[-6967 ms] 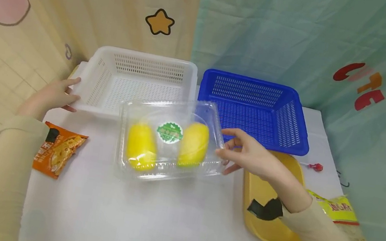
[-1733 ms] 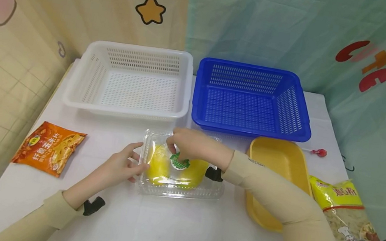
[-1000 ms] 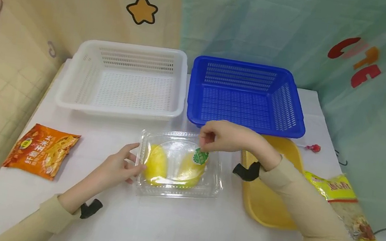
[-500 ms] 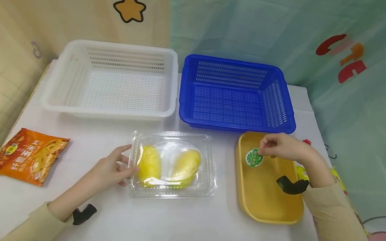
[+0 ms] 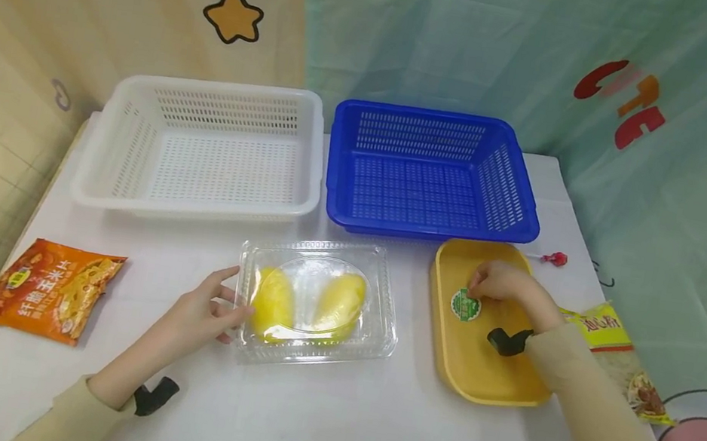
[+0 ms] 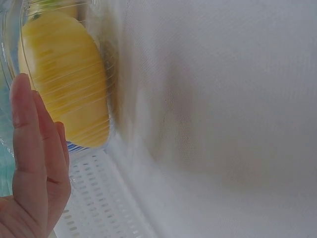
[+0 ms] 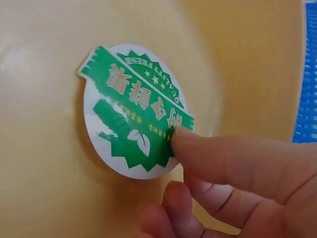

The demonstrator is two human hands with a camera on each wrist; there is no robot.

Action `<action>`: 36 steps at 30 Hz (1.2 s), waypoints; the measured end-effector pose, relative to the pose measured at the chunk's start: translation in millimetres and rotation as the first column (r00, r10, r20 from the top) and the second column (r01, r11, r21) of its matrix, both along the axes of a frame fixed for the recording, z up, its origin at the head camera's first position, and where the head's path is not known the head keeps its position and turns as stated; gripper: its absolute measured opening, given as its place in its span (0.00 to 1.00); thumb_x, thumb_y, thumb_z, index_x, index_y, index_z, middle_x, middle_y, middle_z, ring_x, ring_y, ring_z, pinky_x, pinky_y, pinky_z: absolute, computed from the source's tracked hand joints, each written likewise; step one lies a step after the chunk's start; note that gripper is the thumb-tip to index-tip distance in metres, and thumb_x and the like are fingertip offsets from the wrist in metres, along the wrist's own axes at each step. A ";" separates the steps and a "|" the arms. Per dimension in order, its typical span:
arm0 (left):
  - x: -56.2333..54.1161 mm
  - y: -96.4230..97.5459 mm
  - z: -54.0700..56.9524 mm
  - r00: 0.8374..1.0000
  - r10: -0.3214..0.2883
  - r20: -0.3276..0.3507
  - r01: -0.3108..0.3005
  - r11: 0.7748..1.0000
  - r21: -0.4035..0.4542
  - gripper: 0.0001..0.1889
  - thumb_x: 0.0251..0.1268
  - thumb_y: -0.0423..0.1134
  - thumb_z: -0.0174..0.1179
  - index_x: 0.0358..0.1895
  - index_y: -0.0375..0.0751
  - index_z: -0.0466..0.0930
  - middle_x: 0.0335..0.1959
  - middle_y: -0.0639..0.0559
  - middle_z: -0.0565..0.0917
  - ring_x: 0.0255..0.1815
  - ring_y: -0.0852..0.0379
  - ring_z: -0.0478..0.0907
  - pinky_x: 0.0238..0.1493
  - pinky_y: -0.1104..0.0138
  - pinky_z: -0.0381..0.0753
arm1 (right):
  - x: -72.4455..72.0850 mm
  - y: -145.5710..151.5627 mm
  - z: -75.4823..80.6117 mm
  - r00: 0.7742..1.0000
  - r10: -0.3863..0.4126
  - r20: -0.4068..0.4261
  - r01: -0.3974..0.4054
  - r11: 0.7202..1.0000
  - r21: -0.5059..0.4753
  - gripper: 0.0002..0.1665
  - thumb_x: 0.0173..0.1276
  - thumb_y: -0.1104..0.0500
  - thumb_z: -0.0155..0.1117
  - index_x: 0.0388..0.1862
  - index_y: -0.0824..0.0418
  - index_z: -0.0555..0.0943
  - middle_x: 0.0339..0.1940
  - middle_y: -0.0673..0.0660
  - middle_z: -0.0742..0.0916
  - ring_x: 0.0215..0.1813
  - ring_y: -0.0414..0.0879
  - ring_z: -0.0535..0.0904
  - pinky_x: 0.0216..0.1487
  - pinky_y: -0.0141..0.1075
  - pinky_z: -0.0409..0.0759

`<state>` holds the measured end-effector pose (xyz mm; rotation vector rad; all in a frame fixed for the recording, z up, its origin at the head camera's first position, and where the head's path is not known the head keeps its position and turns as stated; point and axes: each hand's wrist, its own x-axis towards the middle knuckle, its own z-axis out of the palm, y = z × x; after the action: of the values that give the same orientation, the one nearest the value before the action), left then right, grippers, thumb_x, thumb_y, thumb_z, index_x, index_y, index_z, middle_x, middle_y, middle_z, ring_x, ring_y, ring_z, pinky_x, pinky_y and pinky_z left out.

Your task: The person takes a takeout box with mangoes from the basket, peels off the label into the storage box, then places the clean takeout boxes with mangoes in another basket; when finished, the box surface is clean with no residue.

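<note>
In the yellow tray (image 5: 489, 370), my right hand (image 5: 505, 283) pinches a round green and white sticker (image 7: 141, 114) between thumb and fingers. The sticker faces up, over the tray's floor; the right wrist view shows a shadow beneath it. My left hand (image 5: 203, 308) touches the left edge of a clear plastic clamshell box (image 5: 313, 355), its fingers (image 6: 29, 144) fairly straight along the side. Two yellow mango-like fruits (image 5: 341, 302) lie inside the closed box, one of them seen as a large yellow shape (image 6: 67, 74) in the left wrist view.
Behind the box stand a white basket (image 5: 198, 205) and a blue basket (image 5: 427, 231), side by side. An orange snack bag (image 5: 48, 289) lies at the left. Right of the tray are a red lollipop (image 5: 555, 258) and a yellow food bag (image 5: 615, 351), partly behind the right arm.
The clamshell box was set down from in front of the baskets. My right hand peeled the sticker off its lid, carried it right and lowered it into the yellow tray. My left hand stayed at the box.
</note>
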<state>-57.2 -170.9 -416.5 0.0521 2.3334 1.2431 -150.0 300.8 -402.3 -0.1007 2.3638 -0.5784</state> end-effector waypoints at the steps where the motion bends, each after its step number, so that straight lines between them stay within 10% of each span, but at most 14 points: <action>1: -0.1 -0.2 -0.1 1.000 -0.001 -0.003 0.001 1.000 0.002 0.45 0.67 0.48 0.63 0.78 0.36 0.46 0.59 0.31 0.73 0.28 0.56 0.84 0.37 0.62 0.87 | 0.9 -1.0 -1.9 1.000 0.004 -0.017 -0.004 1.000 0.009 0.06 0.60 0.63 0.65 0.27 0.64 0.78 0.21 0.49 0.76 0.27 0.42 0.69 0.30 0.31 0.67; 12: 0.2 0.6 -1.3 1.000 0.001 -0.001 -0.001 1.000 -0.011 0.45 0.67 0.48 0.63 0.77 0.38 0.47 0.59 0.32 0.73 0.28 0.56 0.84 0.38 0.62 0.86 | 5.7 -5.1 -6.5 0.994 -0.020 -0.107 0.030 0.995 0.093 0.08 0.60 0.62 0.66 0.30 0.66 0.77 0.25 0.55 0.78 0.31 0.47 0.72 0.33 0.32 0.68; 22: -1.1 -0.4 -2.1 1.000 0.002 0.007 -0.002 1.000 -0.011 0.45 0.67 0.50 0.63 0.78 0.38 0.45 0.60 0.32 0.73 0.29 0.56 0.84 0.39 0.61 0.86 | 5.4 18.3 62.3 0.971 -0.184 -0.150 0.170 0.980 -0.104 0.22 0.75 0.50 0.56 0.51 0.69 0.73 0.44 0.64 0.82 0.46 0.55 0.77 0.49 0.44 0.81; 25: -0.3 -1.1 -1.3 1.000 0.004 0.007 -0.004 1.000 -0.010 0.46 0.67 0.50 0.63 0.78 0.37 0.45 0.60 0.32 0.73 0.29 0.56 0.84 0.39 0.61 0.86 | -1.7 28.8 74.1 0.923 -0.297 -0.245 0.272 0.953 -0.131 0.30 0.76 0.42 0.52 0.57 0.69 0.70 0.51 0.69 0.81 0.51 0.60 0.77 0.53 0.48 0.80; 31: -0.3 -1.6 -1.8 1.000 0.005 0.007 -0.005 1.000 -0.002 0.45 0.67 0.49 0.63 0.78 0.38 0.46 0.60 0.32 0.73 0.29 0.56 0.84 0.39 0.62 0.86 | -23.3 44.0 64.5 0.756 -0.562 -0.335 0.496 0.826 -0.267 0.35 0.78 0.42 0.44 0.71 0.66 0.64 0.67 0.72 0.72 0.67 0.66 0.68 0.68 0.57 0.71; 36: -1.3 -1.4 -3.0 1.000 0.005 0.000 -0.005 1.000 -0.005 0.44 0.67 0.49 0.62 0.78 0.39 0.46 0.60 0.32 0.73 0.29 0.57 0.84 0.39 0.62 0.86 | -35.1 50.9 48.8 0.705 -0.649 -0.286 0.576 0.759 -0.302 0.34 0.78 0.47 0.46 0.76 0.63 0.59 0.71 0.72 0.70 0.70 0.65 0.67 0.69 0.54 0.71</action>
<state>-58.5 -172.2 -419.6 0.0450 2.3376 1.2393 -185.0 351.7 -353.4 0.5813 2.6954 -1.2050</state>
